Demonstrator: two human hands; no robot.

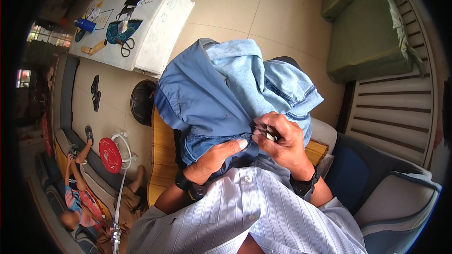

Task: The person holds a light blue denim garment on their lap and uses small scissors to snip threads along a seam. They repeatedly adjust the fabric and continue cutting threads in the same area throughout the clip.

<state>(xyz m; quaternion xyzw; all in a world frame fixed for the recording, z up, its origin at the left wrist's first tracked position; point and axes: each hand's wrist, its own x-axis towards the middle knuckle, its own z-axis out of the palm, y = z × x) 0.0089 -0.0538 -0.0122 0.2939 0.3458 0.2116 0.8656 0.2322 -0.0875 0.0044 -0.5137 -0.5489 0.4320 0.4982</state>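
Across my lap lies a bunched denim garment [238, 68], pale blue with darker seams, beside a smoother mid-blue cloth [188, 91]. My left hand [215, 159] is closed on a dark blue denim edge of the garment, thumb on top and fingers underneath. Close to its right, my right hand [282, 140] grips a small dark metal tool [269, 134] with a pale part. The tool's tip meets the fabric near the seam; its exact kind is hard to make out between the fingers.
At the upper left, a white table [155, 33] holds scissors [125, 47], a blue bottle [85, 25] and small items. A dark bin [142, 102] stands near my lap. A red round stool [110, 155] and a seated person [77, 202] are left. A slatted bench [393, 108] is right.
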